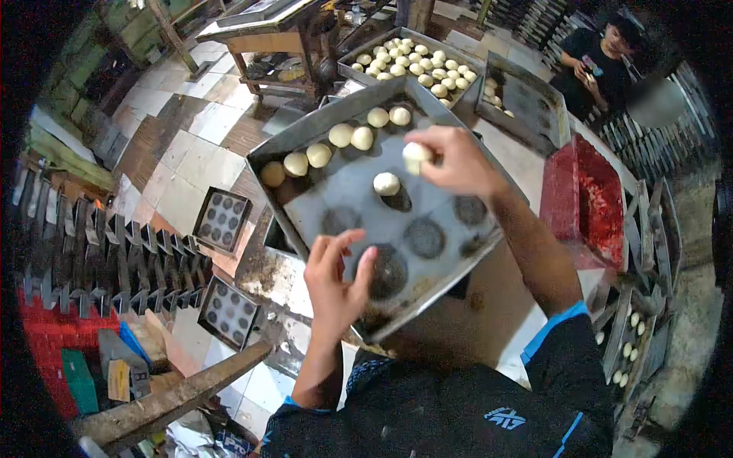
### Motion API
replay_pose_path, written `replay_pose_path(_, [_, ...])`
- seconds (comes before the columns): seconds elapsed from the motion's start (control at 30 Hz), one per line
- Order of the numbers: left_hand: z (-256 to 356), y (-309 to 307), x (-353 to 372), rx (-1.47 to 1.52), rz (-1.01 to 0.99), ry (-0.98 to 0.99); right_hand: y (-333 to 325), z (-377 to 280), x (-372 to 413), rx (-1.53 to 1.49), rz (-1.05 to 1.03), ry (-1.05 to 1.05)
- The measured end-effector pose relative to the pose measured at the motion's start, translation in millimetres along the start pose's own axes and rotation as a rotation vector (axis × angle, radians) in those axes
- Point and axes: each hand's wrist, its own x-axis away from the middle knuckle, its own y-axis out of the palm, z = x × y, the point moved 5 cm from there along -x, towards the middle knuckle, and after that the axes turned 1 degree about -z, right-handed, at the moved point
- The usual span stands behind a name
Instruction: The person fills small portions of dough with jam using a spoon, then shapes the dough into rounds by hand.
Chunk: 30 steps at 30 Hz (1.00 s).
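Observation:
A large metal baking tray (305, 210) with dark round marks on its base lies in front of me. Along its far left side sits a row of pale dough balls (340, 135), and one lone dough ball (387, 184) rests near the middle. My right hand (458, 162) is closed on another dough ball (417, 155), held above the tray's right part. Over the tray's near left edge, my left hand (340, 282) is open, thumb and fingers apart, with nothing in it.
Behind stands a tray (347, 70) crowded with dough balls, beside another tray (527, 99) holding a few. A red crate (561, 191) is at the right. A person (603, 65) is at the far right. Small moulded pans (222, 219) lie on the floor left, near stacked metal racks (114, 259).

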Motion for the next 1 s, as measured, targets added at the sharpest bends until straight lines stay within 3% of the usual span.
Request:
replay_pose_path(0.03, [4.2,1.4,3.5,0.026,0.001,0.007,-4.2,-25.2,34.2,-0.250,0.057,-0.184])
replay_pose_path(0.07, [15.8,6.0,10.2,0.235,-0.081,-0.111,-9.6,-54.7,66.5,-0.254,0.126,-0.308])
replay_pose_path(0.1, [21.5,18.5,20.9,0.564,-0.173,-0.111,-9.2,-82.0,98.7,-0.254,0.195,-0.428])
replay_pose_path(0.17, [49.0,32.1,43.6,0.760,-0.260,-0.151,2.6,-111.2,157.4,-0.193,0.336,-0.501])
replay_pose_path(0.23, [86.9,36.4,66.9,0.641,-0.120,-0.028,-4.9,-119.2,206.3,-0.263,0.450,-0.398])
replay_pose_path(0.37, [138.0,82.5,138.5,0.283,-0.115,0.377,-12.4,-104.4,292.6,-0.484,0.600,-0.066])
replay_pose_path(0.43, [156.6,123.1,174.0,0.550,-0.118,0.332,-10.6,-93.0,342.0,-0.360,0.736,-0.015])
replay_pose_path(0.47, [171.9,145.5,183.2,0.745,-0.278,0.276,-1.9,-78.8,367.1,-0.401,0.812,0.022])
replay_pose_path(0.5, [202.6,171.6,204.6,0.243,-0.211,0.335,1.7,-66.9,395.7,-0.445,0.887,0.061])
replay_pose_path(0.53, [190.7,193.1,219.3,0.454,-0.378,0.195,-9.2,-68.1,416.3,-0.212,0.830,0.063])
replay_pose_path(0.57, [186.4,211.0,232.8,0.655,-0.543,0.044,-1.5,-47.7,439.5,-0.276,0.898,0.181])
replay_pose_path(0.6, [186.1,226.3,252.9,0.509,-0.618,-0.140,0.4,-22.5,459.4,-0.240,0.847,0.208])
replay_pose_path(0.63, [192.6,237.1,266.2,0.501,-0.640,-0.140,-0.5,2.7,476.4,-0.206,0.794,0.231])
replay_pose_path(0.7, [180.9,259.3,292.5,0.478,-0.729,-0.426,-2.8,25.2,506.9,-0.072,0.907,0.256])
replay_pose_path(0.73, [174.5,268.4,301.5,0.715,-0.686,-0.603,-12.4,25.5,516.8,-0.015,0.875,0.246])
replay_pose_path(0.77, [176.1,279.6,309.6,1.029,-0.578,-0.777,-8.4,41.2,531.4,-0.200,0.901,0.380])
replay_pose_path(0.83, [162.0,291.2,323.8,0.903,-0.560,-0.685,-6.3,41.7,538.1,-0.275,0.946,0.327])
replay_pose_path(0.9, [138.8,300.8,343.2,0.864,-0.662,-0.749,-6.0,36.3,528.9,-0.247,0.806,0.267])
replay_pose_path(0.93, [147.3,294.7,327.7,0.972,-0.647,-0.734,-7.8,47.2,522.7,-0.445,0.792,0.257])
replay_pose_path(0.97, [148.5,297.4,316.9,1.235,-0.653,-0.854,-9.9,59.7,514.8,-0.640,0.771,0.244])
replay_pose_path(1.0, [134.3,293.2,305.5,1.174,-0.646,-0.876,-6.8,83.5,505.9,-0.710,0.686,0.358])
